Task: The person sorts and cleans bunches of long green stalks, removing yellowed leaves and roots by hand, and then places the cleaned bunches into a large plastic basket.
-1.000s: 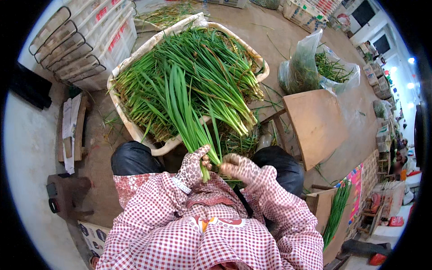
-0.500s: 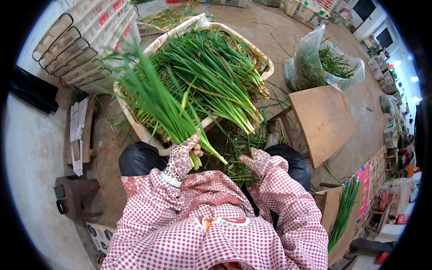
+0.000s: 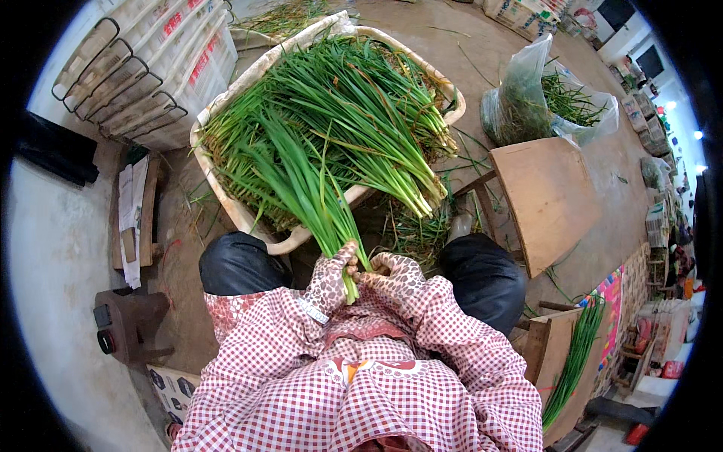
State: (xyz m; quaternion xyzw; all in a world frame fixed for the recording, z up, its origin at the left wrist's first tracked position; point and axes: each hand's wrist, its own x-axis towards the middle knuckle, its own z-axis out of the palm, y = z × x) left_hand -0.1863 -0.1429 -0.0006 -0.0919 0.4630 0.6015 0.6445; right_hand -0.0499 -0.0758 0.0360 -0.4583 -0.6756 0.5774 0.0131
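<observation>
We hold a bunch of long green chive-like leaves by its pale stem ends, and both hands have come together on it again: half a second ago the left hand alone swung the bunch out toward ten o'clock while the right hand hung apart over the loose trimmings. Now the left hand, in a patterned glove, is closed around the stems, and the right hand is closed against them from the three o'clock side. We judge that the bunch has been brought back for work on its stem ends. Its leaves fan up toward eleven o'clock over the near rim of the wide pale woven basket, which is heaped with more of the same greens.

The basket rests on a bare, dusty concrete floor strewn with green scraps. At two o'clock a low wooden stool stands beside a clear plastic bag of greens. At ten o'clock are stacked white crates with wire handles.
</observation>
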